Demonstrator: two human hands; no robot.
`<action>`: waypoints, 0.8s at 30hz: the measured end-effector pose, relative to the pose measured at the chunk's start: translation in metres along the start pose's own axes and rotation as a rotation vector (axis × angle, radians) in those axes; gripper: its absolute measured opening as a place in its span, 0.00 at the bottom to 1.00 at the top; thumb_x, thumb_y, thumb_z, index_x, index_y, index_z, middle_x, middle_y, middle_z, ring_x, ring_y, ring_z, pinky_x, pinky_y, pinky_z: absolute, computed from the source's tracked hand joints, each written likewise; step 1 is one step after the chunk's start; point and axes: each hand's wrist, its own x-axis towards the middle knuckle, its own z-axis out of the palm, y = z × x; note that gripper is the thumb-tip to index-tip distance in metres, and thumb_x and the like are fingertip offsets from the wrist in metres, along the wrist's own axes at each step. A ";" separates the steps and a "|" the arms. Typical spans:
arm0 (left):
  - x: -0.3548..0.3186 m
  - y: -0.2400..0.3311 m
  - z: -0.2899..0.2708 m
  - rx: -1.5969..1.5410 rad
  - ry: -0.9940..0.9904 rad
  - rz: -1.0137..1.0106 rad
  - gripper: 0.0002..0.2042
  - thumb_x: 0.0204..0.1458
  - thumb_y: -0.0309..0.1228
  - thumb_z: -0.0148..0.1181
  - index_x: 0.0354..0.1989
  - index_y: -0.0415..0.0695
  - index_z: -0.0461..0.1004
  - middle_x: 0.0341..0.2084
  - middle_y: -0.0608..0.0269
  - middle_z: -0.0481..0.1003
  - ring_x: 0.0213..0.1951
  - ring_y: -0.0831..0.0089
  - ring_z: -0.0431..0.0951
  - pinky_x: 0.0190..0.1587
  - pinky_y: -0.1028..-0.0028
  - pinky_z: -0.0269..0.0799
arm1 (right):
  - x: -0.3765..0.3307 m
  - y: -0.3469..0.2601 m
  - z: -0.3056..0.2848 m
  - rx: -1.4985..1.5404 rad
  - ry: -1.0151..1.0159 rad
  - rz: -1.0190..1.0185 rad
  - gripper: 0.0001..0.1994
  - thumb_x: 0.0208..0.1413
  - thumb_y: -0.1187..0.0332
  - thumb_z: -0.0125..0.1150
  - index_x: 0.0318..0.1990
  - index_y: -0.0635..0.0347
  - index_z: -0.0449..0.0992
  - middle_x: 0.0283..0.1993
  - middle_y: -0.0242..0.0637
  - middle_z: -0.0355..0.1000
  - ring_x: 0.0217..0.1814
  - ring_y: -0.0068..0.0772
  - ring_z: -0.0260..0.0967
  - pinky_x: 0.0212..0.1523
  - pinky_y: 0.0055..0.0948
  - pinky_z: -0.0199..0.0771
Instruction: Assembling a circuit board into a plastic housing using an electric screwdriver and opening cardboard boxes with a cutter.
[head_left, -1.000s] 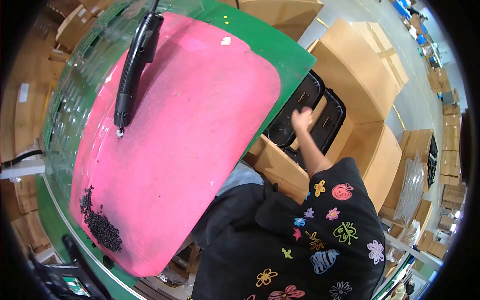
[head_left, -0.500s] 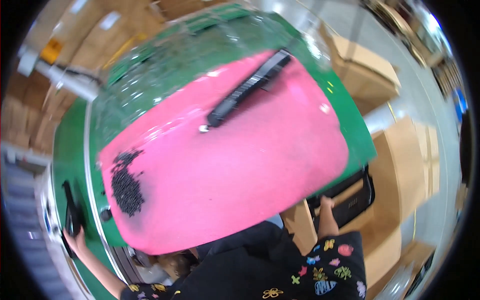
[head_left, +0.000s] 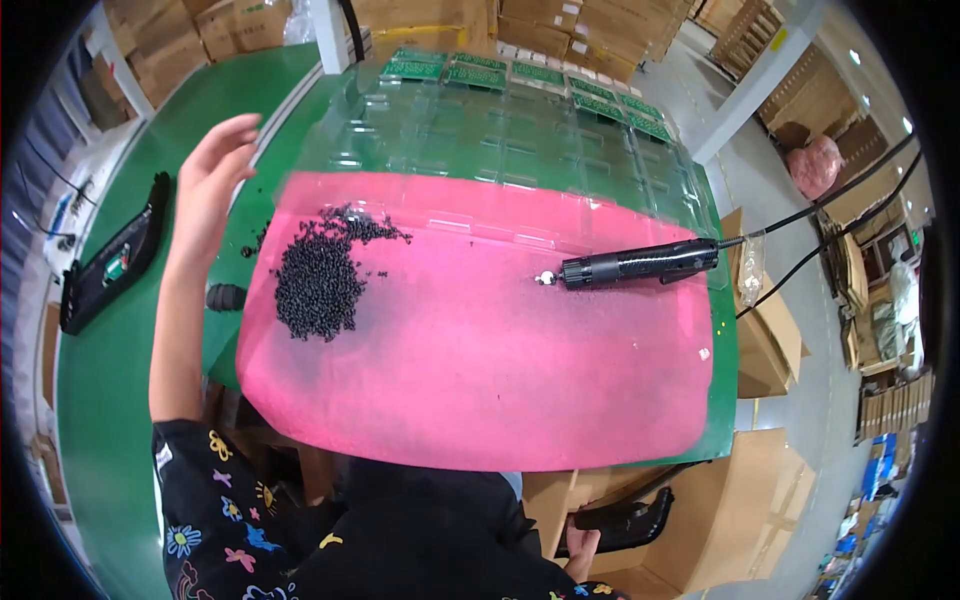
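Note:
My left hand is raised with its fingers spread and holds nothing. It hovers over the green table just left of the pink mat. A heap of small black pieces lies on the mat's left part, close to that hand. A black electric screwdriver lies on the mat's right part, tip pointing left. Low at the right, my right hand grips the edge of a black tray beside a cardboard box; my body hides most of that hand.
A clear plastic blister tray covers the table beyond the mat, with green circuit boards behind it. A flat black device and a small black cylinder lie left of the mat. Cardboard boxes stand at the right.
The view has swung round, so the mat now lies level before me. My left hand has risen from the table's left edge. My right hand stays down at the black tray.

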 end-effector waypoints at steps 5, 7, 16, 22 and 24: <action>-0.014 0.023 0.071 0.129 -0.316 0.286 0.12 0.51 0.22 0.52 0.44 0.41 0.73 0.39 0.69 0.71 0.43 0.81 0.69 0.39 0.81 0.67 | -0.036 -0.054 0.079 -0.454 0.197 -0.132 0.05 0.55 0.75 0.53 0.35 0.52 0.66 0.28 0.25 0.66 0.23 0.21 0.64 0.21 0.21 0.67; -0.023 0.033 0.086 0.102 -0.403 0.278 0.11 0.49 0.22 0.53 0.43 0.41 0.73 0.39 0.66 0.72 0.41 0.79 0.70 0.38 0.81 0.67 | -0.041 -0.091 0.075 -0.693 0.224 -0.271 0.04 0.54 0.74 0.51 0.33 0.51 0.67 0.24 0.23 0.63 0.20 0.19 0.61 0.17 0.20 0.66; -0.058 0.045 0.117 0.113 -0.704 0.369 0.10 0.47 0.24 0.57 0.40 0.41 0.74 0.37 0.63 0.75 0.38 0.73 0.71 0.41 0.74 0.66 | -0.069 -0.256 0.174 -1.196 -0.008 -0.704 0.13 0.59 0.60 0.54 0.42 0.61 0.72 0.33 0.31 0.70 0.35 0.22 0.65 0.38 0.23 0.66; -0.075 0.036 0.131 0.158 -0.892 0.261 0.24 0.53 0.36 0.55 0.57 0.39 0.61 0.51 0.51 0.67 0.50 0.58 0.70 0.55 0.62 0.63 | -0.070 -0.257 0.388 -1.945 -0.217 -0.872 0.08 0.55 0.73 0.55 0.39 0.68 0.75 0.33 0.31 0.70 0.38 0.23 0.64 0.42 0.25 0.64; -0.079 0.028 0.140 0.225 -0.916 0.228 0.26 0.53 0.39 0.56 0.57 0.38 0.60 0.51 0.49 0.67 0.52 0.57 0.69 0.56 0.63 0.63 | -0.065 -0.242 0.453 -2.074 -0.550 -0.816 0.08 0.53 0.75 0.55 0.39 0.69 0.75 0.33 0.37 0.69 0.38 0.29 0.65 0.44 0.28 0.64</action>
